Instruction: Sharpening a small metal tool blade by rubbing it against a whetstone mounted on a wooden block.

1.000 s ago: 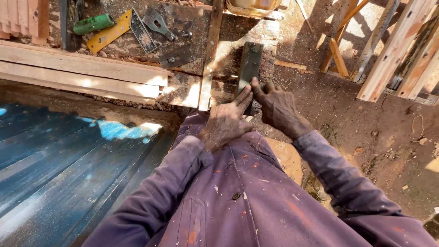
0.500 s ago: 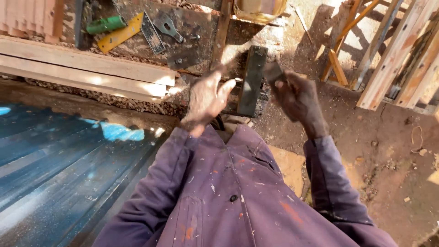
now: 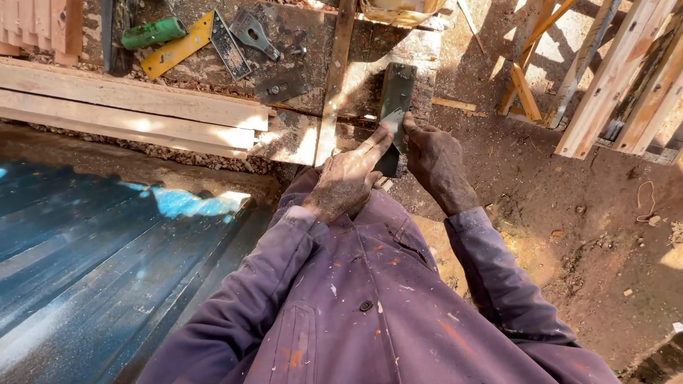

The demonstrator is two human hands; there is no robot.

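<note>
Two hands are closing back onto the dark metal plate point(image 3: 395, 99).
Left hand point(image 3: 347, 181) and right hand point(image 3: 435, 162), apart half a second ago, are pinching its near end, fingers grasping it, on the dusty counter point(image 3: 299, 135).

No packages, labels, signs or screens are in view.
</note>
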